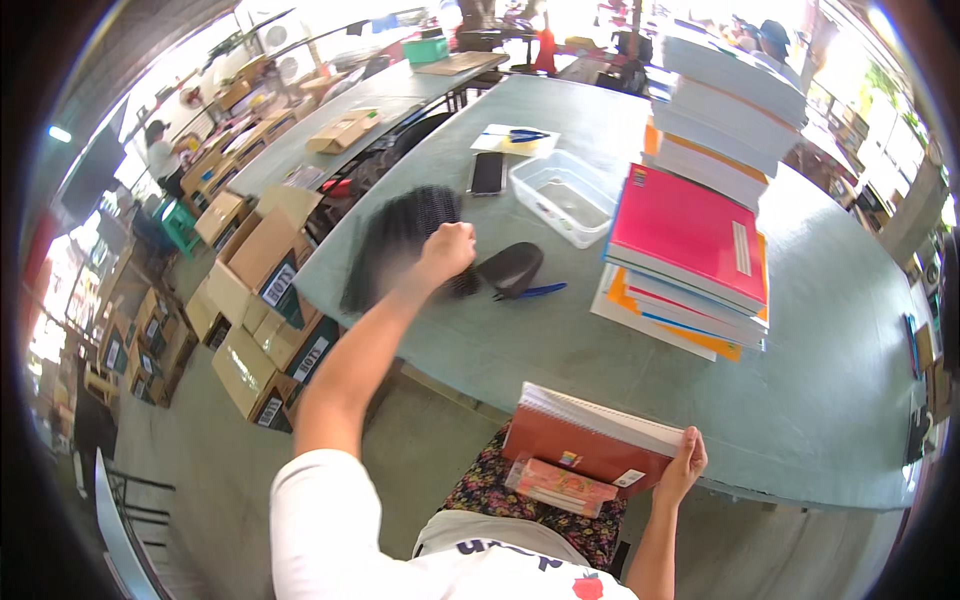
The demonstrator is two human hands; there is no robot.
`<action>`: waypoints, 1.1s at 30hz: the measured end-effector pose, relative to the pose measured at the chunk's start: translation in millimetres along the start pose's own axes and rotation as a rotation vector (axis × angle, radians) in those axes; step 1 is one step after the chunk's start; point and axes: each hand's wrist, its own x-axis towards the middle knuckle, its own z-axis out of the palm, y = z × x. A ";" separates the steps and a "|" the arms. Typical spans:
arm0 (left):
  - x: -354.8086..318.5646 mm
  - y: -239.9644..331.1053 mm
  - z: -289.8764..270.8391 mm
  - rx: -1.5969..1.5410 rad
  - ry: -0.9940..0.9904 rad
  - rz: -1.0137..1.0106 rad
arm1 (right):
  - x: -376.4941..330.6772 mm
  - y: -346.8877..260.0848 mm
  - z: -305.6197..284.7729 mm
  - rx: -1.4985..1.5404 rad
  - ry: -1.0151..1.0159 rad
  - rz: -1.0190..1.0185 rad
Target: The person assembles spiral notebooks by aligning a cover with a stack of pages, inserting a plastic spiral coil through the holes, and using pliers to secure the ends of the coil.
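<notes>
The left hand (447, 250) had its fingers curled into a loose fist against a black ribbed bundle (405, 225), though whether they gripped any strand of it could not be told; the right hand (684, 466) had its fingers closed on the right-hand edge of a red-brown notebook (585, 445), thumb near the upper corner. The bundle lay toward the left side of the desk (820, 400), dark, finely ridged and partly smeared by blur. The notebook stood tilted over the person's lap, just off the near edge of the desk, with a white spiral-bound top edge and a pale label low on its cover; a pink packet (562, 486) rested before its lower part, above flowered cloth (483, 490). Across the pale green-grey surface, left to right, came a dark phone (487, 174), blue-handled pliers (527, 135) on a paper sheet, a dark curved object (512, 268) with a blue piece beside it, a clear plastic tub (588, 235), and a stack of books topped by a pinkish-red cover (690, 230), with a taller pile of pale paper blocks (730, 110) behind. In the room, cardboard boxes (243, 370) crowded the floor at left, near a green stool (180, 225) and another person (163, 157); a second long table (400, 88) ran beyond.
</notes>
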 end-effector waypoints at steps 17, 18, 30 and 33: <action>-80.9 -169.2 -38.7 0.340 0.279 -0.572 | -13.7 5.5 2.3 -0.297 -0.007 -0.112; -84.9 -172.4 -34.4 0.356 0.267 -0.572 | -13.4 5.8 -3.4 -0.312 0.029 -0.142; -83.5 -190.9 -40.0 0.224 0.187 -0.630 | -7.9 3.8 -12.9 -0.229 0.010 -0.010; -90.9 -229.6 -70.7 0.115 0.465 -0.667 | -7.5 8.1 -4.9 -0.166 0.014 -0.092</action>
